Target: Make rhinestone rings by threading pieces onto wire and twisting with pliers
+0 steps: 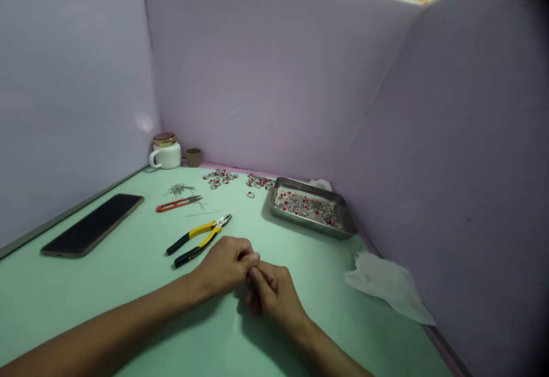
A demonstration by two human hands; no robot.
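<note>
Green tabletop [377, 331], our two hands together
Our left hand [223, 265] and right hand [274, 297] meet at the fingertips, closed on each other; whether anything small lies between them we cannot tell. Just beside them rest yellow-and-black pliers [199, 231], jaws pointing away from us, their long axis slanting up and right toward a steel tray [311, 190] of red and silver beads. Orange thread snips [178, 203] and a black smartphone [92, 225] lie further left.
</note>
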